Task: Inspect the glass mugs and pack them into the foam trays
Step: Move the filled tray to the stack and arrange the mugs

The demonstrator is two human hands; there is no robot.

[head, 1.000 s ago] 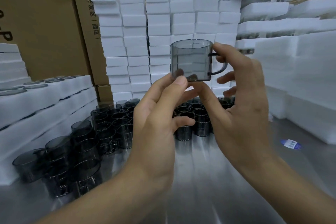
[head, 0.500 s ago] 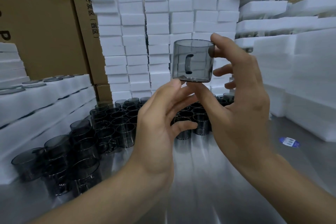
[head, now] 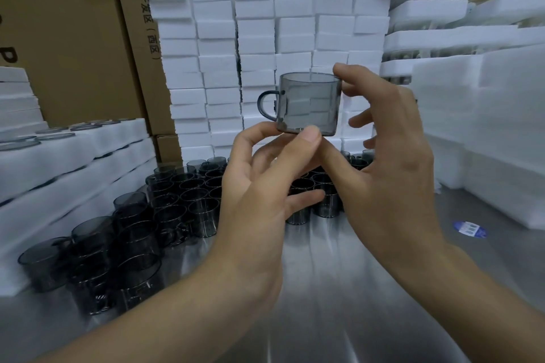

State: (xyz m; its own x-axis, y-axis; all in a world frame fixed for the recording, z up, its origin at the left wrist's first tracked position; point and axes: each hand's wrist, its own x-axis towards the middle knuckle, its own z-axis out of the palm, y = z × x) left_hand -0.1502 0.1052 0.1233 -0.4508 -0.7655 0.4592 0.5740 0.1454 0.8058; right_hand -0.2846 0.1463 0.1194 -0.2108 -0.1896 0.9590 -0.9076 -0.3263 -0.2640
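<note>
Smoky grey glass is what catches the eye: one mug [head: 309, 103] held upright in mid-air, above the middle of the steel table [head: 324, 303], with its handle pointing left. Both hands have it. The left hand [head: 259, 194] pinches the base, thumb tip pressed on the near bottom edge and forefinger curled in under the left side below the handle; its other fingers hang loose and apart. The right hand [head: 389, 162] clamps it top to bottom, forefinger hooked over the right of the rim and thumb reaching under the base, while its remaining fingers are spread and off the glass.

Below and to the left, a crowd of loose mugs [head: 177, 194] of the same tint stands packed together on the table. Further left, foam trays [head: 73, 150] lie stacked, a few mug rims showing in the top one. Behind the raised mug rise columns of white foam blocks [head: 253, 38], backed by cardboard boxes [head: 59, 23]. White foam sheets [head: 486, 127] pile up on the right, with a blue sticker [head: 469, 228] on the table near them.
</note>
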